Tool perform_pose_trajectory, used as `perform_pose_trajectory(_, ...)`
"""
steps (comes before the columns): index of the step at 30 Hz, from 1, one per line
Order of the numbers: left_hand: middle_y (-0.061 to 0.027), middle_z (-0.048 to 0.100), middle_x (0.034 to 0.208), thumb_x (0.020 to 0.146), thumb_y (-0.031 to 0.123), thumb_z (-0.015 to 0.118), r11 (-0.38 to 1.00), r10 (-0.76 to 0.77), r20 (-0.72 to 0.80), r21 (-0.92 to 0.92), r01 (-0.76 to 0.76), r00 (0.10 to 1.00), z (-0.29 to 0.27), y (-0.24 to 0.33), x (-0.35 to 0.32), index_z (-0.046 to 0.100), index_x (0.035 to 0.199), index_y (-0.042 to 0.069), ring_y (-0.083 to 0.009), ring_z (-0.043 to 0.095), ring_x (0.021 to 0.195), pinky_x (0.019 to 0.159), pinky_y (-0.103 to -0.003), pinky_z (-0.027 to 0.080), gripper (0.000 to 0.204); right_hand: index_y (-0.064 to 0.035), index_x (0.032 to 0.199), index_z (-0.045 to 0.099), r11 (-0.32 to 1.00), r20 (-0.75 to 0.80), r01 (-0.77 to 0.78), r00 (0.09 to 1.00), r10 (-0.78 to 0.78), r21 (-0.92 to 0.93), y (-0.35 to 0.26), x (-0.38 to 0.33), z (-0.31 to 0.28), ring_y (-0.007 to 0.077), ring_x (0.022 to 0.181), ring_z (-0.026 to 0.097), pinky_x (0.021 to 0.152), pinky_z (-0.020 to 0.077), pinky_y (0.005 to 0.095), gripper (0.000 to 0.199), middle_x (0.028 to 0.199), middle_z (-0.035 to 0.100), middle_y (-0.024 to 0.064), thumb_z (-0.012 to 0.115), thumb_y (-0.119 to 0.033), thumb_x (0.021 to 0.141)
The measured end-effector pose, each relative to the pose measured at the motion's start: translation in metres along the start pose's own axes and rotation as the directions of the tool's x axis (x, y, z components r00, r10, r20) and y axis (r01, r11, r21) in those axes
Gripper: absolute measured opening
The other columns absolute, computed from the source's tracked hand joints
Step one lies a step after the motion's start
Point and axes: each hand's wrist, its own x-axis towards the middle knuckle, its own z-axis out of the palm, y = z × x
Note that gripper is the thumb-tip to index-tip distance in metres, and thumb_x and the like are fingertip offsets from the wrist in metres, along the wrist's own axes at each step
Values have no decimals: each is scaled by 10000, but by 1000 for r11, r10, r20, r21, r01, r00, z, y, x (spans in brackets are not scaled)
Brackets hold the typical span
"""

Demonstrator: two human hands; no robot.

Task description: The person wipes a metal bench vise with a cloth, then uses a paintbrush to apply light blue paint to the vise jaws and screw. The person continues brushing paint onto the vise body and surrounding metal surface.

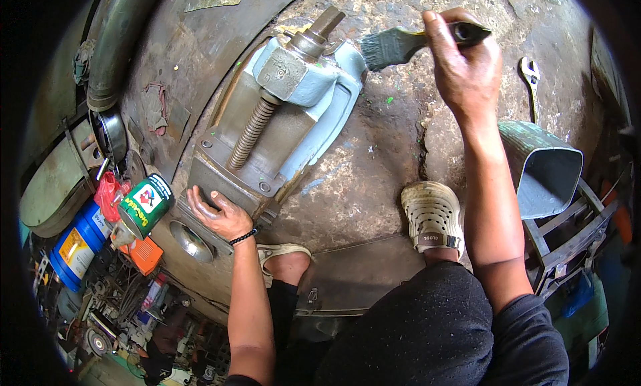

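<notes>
A heavy machine vise (280, 122) lies at a slant before me, with a threaded screw (254, 134) along its middle and a square shaft end at its far end. Light blue-grey coats its far block and right side; the near end is bare dark metal. My left hand (224, 217) rests on that near end, fingers stretched apart, a beaded band at the wrist. Raised at the upper right, my right hand (467, 69) grips the dark handle of a paintbrush (394, 48). The brush's blue-grey bristles are beside the vise's far right corner, touching or nearly so.
A green-labelled can (145, 204), a blue bucket (79, 246) and a metal bowl (191, 242) stand left. An adjustable wrench (531, 86) and a square metal container (551, 176) are right. My clog-shod feet (433, 216) stand on the stained metal surface; machinery fills the lower left.
</notes>
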Motion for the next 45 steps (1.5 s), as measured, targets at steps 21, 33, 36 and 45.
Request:
perform_pose_trajectory(21,-271,510,1378,1042,334,493,1000,-6,-9,3,6,1000,1,-2,-1,534,1284,-99,-416,475,1306,1094,-520,372,498,-49,1064,726,982,199,-90,978,56,166,-1,-56,-20,266,873,743,787,568,336,219,960,746,140,757,-145,870)
perform_pose_trajectory(33,-273,509,1377,1039,361,492,999,11,3,34,-11,1000,0,-5,0,528,1293,-98,-426,469,1302,1093,-530,363,525,-13,1043,705,986,344,156,924,-166,56,29,-89,-11,311,871,727,786,576,370,206,963,733,159,733,-42,841)
perform_pose_trajectory(36,-271,504,1383,1038,360,494,999,6,6,37,-6,1000,0,-4,0,528,1293,-95,-425,467,1303,1092,-530,363,523,-18,1050,703,979,384,197,901,-200,48,23,-79,-12,319,859,720,779,574,378,194,955,727,159,716,-74,865)
perform_pose_trajectory(45,-266,504,1383,1034,380,492,1000,1,6,19,-1,1000,1,-3,0,531,1292,-91,-421,466,1305,1096,-522,360,539,1,968,683,951,477,310,836,-270,-6,-16,-38,-3,374,840,674,784,540,431,165,875,685,191,700,-125,864)
